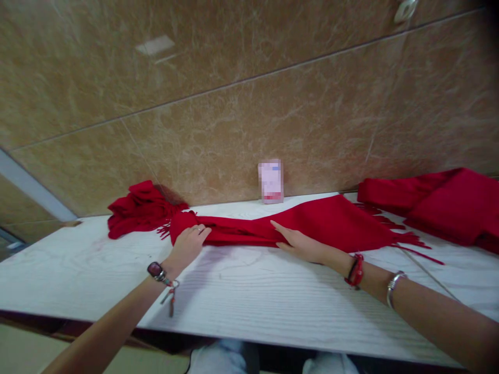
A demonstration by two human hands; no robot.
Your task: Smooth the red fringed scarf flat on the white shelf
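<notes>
A red fringed scarf lies lengthwise on the white tabletop, its left part folded narrow and bunched, its right part spread flat with tassels at the end. My left hand is closed over the bunched left end, fingers curled onto the cloth. Farther right, my right hand rests on the scarf's near edge around its middle. Its thumb and fingers are spread apart, though the lower fingers are partly out of sight.
A crumpled red scarf sits at the left by the wall. More red cloth lies folded at the right. A small pale packet leans against the brown tiled wall. The white table has its front edge near my legs.
</notes>
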